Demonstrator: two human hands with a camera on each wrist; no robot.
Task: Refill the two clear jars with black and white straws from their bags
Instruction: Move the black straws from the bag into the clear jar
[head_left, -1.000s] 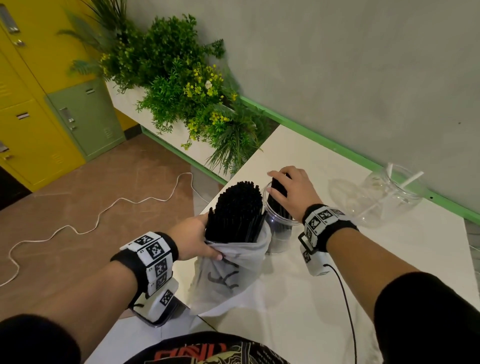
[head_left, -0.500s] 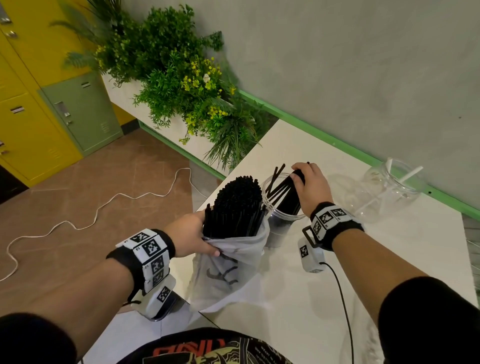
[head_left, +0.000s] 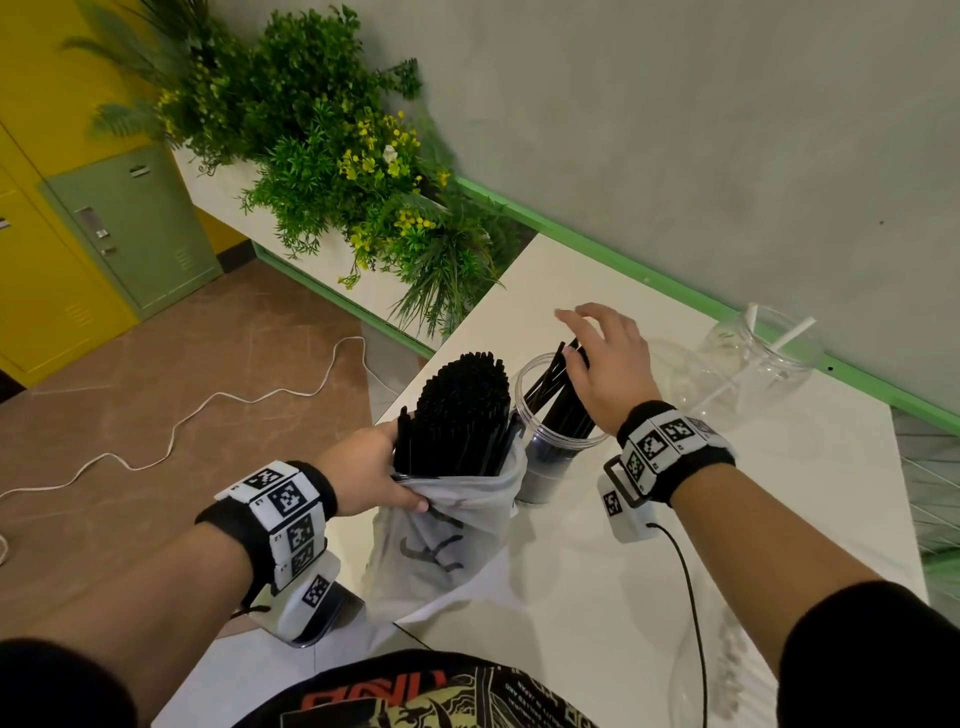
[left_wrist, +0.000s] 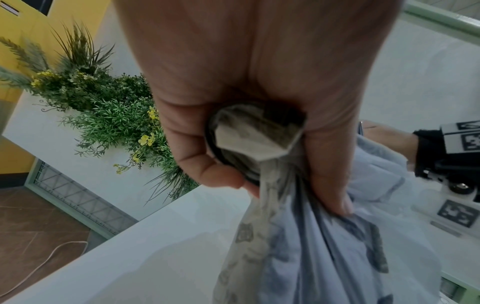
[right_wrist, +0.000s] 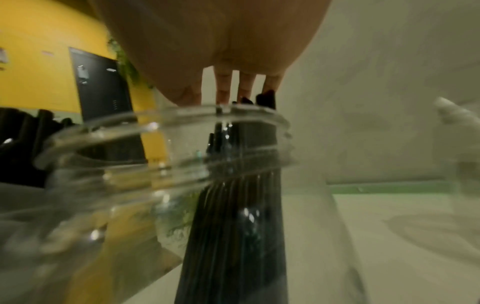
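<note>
A translucent plastic bag (head_left: 447, 535) stands at the table's left edge, full of black straws (head_left: 460, 410) that stick out of its top. My left hand (head_left: 363, 475) grips the bag's gathered neck (left_wrist: 259, 142). Beside it stands a clear jar (head_left: 550, 441) with a bunch of black straws (head_left: 563, 400) leaning inside. My right hand (head_left: 605, 364) hovers over the jar with fingers spread and straight (right_wrist: 223, 88), holding nothing. A second clear jar (head_left: 758, 364) at the far right holds a few white straws (head_left: 792, 332).
A clear jar lid or dome (head_left: 670, 374) lies between the two jars. A planter with green plants (head_left: 353, 171) borders the table's far left. Yellow and green lockers (head_left: 104, 234) and a white cable (head_left: 208, 410) are on the floor side.
My right hand, which held a bunch of black straws in the jar, has let them go and lifted with fingers spread. The straws now lean in the jar. The left hand kept its hold.
</note>
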